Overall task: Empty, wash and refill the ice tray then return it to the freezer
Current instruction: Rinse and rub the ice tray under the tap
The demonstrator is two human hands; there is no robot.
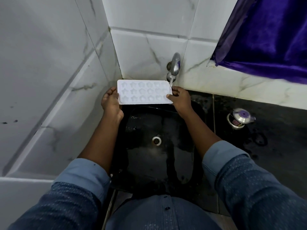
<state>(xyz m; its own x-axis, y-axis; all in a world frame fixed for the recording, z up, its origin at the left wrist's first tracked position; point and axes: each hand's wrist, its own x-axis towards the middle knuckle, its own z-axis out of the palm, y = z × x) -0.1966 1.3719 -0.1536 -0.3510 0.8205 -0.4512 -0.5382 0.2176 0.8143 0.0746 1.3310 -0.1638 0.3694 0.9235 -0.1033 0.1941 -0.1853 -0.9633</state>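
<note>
A white ice tray with star-shaped cups is held level above the back of a black sink. My left hand grips its left end. My right hand pinches its right end, thumb on the tray's near corner. A metal tap on the tiled wall runs a thin stream of water onto the tray's right end. The cups look empty of ice.
The sink's drain sits at its middle, and the basin is wet. A small steel pot with a lid stands on the dark counter to the right. A purple cloth hangs at upper right. White tiled walls close in the left and back.
</note>
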